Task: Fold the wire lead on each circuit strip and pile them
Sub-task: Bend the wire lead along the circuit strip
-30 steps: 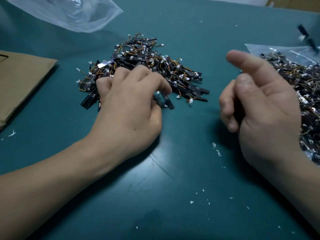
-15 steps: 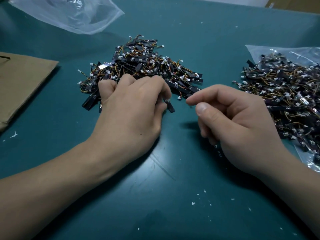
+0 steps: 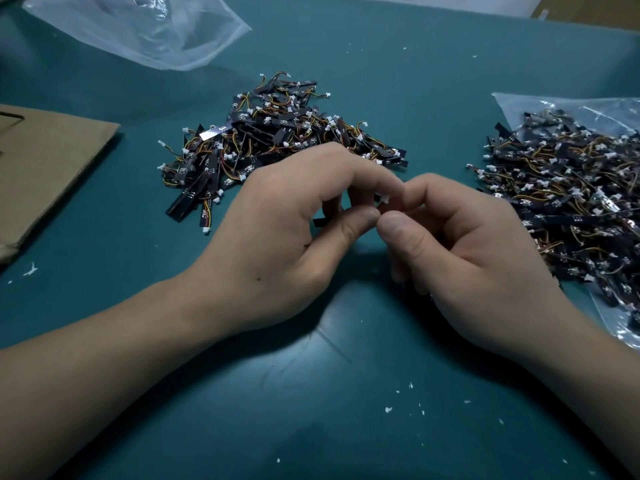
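On the teal bench (image 3: 311, 393), a heap of black circuit strips with wire leads (image 3: 277, 140) lies mid-bench toward the far edge. A second heap of such strips (image 3: 561, 202) lies at the right edge, on a clear plastic bag (image 3: 620, 112). Another crumpled clear plastic bag (image 3: 138, 26) lies in the far left corner, with a brown cardboard sheet (image 3: 45, 168) at the left edge. In front of and between the heaps, the left hand (image 3: 287, 230) and right hand (image 3: 467, 244) meet, pinching a single strip (image 3: 319, 222).

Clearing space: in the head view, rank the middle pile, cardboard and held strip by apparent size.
1. middle pile
2. cardboard, cut off by the frame, so unsure
3. held strip, mostly hidden
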Available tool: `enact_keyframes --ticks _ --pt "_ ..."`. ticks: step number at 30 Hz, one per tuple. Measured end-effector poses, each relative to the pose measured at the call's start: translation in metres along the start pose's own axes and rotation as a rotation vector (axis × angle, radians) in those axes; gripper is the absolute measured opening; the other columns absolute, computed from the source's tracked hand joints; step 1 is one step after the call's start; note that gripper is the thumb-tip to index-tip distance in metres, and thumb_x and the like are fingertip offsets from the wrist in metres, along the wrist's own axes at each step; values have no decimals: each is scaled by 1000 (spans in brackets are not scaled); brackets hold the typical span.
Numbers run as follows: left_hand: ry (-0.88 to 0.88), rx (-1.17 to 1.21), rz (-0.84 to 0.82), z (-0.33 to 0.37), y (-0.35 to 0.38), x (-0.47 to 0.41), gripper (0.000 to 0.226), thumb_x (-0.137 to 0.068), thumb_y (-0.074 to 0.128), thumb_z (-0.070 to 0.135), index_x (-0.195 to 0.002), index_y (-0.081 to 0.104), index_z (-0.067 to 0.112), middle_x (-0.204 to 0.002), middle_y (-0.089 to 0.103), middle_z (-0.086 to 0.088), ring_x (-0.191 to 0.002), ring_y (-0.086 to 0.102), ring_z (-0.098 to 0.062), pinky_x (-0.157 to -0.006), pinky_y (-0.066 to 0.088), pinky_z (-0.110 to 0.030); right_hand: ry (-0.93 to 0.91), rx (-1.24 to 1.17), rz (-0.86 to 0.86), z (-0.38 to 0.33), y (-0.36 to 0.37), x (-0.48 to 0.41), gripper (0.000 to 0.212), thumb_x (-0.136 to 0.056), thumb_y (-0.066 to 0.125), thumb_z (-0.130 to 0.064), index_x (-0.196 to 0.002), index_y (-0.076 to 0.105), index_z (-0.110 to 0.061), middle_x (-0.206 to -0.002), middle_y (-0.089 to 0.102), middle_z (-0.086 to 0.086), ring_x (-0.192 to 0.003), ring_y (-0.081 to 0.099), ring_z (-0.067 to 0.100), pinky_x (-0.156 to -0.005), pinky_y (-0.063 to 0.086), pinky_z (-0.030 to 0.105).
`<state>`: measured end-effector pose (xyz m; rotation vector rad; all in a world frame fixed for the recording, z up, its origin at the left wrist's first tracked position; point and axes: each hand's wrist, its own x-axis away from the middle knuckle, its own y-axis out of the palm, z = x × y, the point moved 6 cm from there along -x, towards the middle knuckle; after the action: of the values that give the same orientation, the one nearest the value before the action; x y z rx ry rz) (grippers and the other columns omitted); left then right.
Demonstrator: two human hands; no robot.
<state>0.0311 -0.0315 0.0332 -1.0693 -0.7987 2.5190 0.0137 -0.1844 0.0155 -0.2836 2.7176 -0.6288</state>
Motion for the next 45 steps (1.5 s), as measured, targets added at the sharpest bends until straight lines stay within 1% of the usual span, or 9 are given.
enact_keyframes --ticks 4,9,15,22,26,30,33,39,45 --pt "-32 74 24 1 -2 1 8 -95 64 6 -98 65 14 -89 63 11 -81 57 -4 -74 41 -15 -26 35 7 -2 -2 1 12 -101 60 -26 -90 64 -25 -61 63 -4 -48 54 8 -53 39 12" --pt "-63 237 132 -3 -9 4 14 -98 59 7 -102 57 20 -90 65 -1 -81 62 -26 -69 46 -45 -24 70 62 -2 -5 0 14 -102 59 -25 -88 61 -26 -62 64 -3 -48 54 9 -51 38 13" --pt "-10 127 108 1 -8 3 13 -94 68 10 -104 66 18 -91 63 16 -80 60 -16 -67 47 -35 -42 129 94 -3 -5 3 13 -101 60 -25 -88 62 -25 -62 62 -5 -50 54 11 -52 37 14" --pt "11 48 133 1 -10 0 18 -89 75 2 -97 71 18 -93 68 7 -81 58 -14 -66 44 -30 -40 26 147 -3 -8 3 14 -104 56 -29 -93 63 -24 -63 62 0 -46 52 12 -50 39 16" --pt "-10 -33 -13 -2 -6 -7 6 -91 69 25 -89 68 30 -89 65 26 -80 56 0 -69 40 -19 50 -79 39 2 -2 0 31 -102 48 -42 -88 67 -22 -63 65 3 -46 52 9 -50 42 20" --pt "65 -33 83 10 -8 0 17 -88 76 5 -103 69 9 -100 66 6 -88 54 -4 -78 39 -17 45 -55 21 2 -2 -1 21 -100 58 -32 -81 63 -25 -59 64 -2 -45 51 7 -50 40 18" --pt "-64 30 53 5 -10 2 27 -84 61 2 -109 67 9 -97 66 6 -87 55 -1 -78 38 -13 57 -42 38 3 -3 -1 18 -98 60 -34 -81 62 -27 -61 65 0 -46 50 7 -49 39 18" --pt "-213 18 -82 -2 2 3 21 -91 59 17 -75 71 16 -56 55 4 -54 51 -13 -53 40 -24 51 7 38 2 -3 0 17 -98 59 -30 -81 61 -26 -60 65 0 -46 52 8 -50 39 16" --pt "-265 172 -36 -9 -3 1 23 -89 58 15 -71 72 17 -56 56 -10 -55 51 -25 -54 40 -36 78 -42 -24 0 0 0 24 -100 55 -35 -83 65 -20 -62 67 0 -46 51 8 -50 44 26"
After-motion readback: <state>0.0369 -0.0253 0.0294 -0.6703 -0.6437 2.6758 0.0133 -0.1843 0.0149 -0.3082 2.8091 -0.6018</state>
